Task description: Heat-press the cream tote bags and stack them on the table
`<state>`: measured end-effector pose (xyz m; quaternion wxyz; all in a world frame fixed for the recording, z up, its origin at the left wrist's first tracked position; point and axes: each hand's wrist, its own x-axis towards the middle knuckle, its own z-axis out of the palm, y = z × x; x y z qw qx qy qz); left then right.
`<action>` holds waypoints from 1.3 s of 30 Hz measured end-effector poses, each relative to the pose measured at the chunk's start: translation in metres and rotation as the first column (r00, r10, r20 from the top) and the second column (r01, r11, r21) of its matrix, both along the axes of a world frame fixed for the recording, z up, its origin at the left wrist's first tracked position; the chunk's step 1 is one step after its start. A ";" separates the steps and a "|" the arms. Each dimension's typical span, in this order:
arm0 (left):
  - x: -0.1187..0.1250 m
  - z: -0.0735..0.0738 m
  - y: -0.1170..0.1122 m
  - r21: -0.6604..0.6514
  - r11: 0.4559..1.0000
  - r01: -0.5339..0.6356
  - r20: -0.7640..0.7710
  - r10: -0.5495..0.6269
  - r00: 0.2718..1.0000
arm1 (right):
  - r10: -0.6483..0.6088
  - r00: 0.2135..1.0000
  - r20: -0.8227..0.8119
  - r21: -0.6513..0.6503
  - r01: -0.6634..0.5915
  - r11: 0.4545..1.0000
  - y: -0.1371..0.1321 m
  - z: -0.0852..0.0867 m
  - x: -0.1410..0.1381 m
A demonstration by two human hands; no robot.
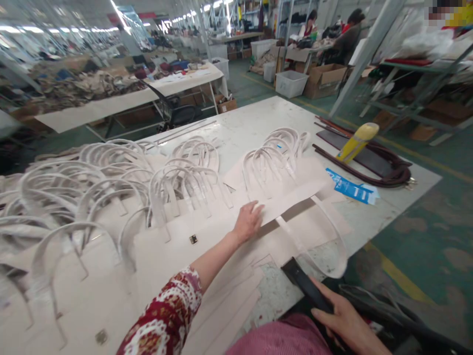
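My left hand (248, 223) reaches over the stack of cream bag panels, its fingers bent at the edge of a top bag panel (291, 197). That panel's near edge is raised and curled, and the thumb is hidden. Under it lies another cream panel (325, 229) with a looped strap handle (338, 246) toward the table's near edge. In my right hand (343, 310), low at the right, is a black tool with a flat, nozzle-like end (301, 278). Its rear part is hidden by the hand.
Many cream panels with looped handles (99, 182) cover the table's left side. On the right lie dark brown straps (391, 175), a yellow object (356, 143) and a blue printed strip (351, 187). A black chair (181, 111) and metal post (364, 54) stand beyond.
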<state>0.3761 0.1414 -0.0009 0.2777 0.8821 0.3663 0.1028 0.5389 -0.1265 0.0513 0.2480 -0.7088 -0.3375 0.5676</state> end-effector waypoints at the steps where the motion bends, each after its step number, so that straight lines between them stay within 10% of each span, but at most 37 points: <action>1: -0.005 0.000 -0.006 0.044 0.985 0.165 -0.013 -0.165 0.986 | 0.012 0.999 -0.040 -0.012 -0.013 1.000 0.001 -0.004 0.000; 5: -0.025 -0.018 -0.021 0.189 0.792 0.581 -0.234 -0.538 0.809 | 0.064 0.987 -0.145 -0.012 -0.066 0.998 0.009 -0.014 0.004; 18: -0.036 -0.043 -0.014 0.318 0.757 0.571 -0.299 -0.491 0.818 | 0.354 0.901 -0.253 0.024 -0.360 0.933 0.094 -0.003 -0.047; 31: -0.038 -0.047 -0.021 0.356 0.769 0.531 -0.292 -0.448 0.845 | 0.472 0.871 -0.131 -0.024 -0.479 0.877 0.080 0.000 -0.057; 39: -0.031 -0.045 -0.027 0.360 0.785 0.504 -0.324 -0.401 0.857 | 0.531 0.818 -0.222 -0.109 -0.562 0.820 0.063 -0.002 -0.003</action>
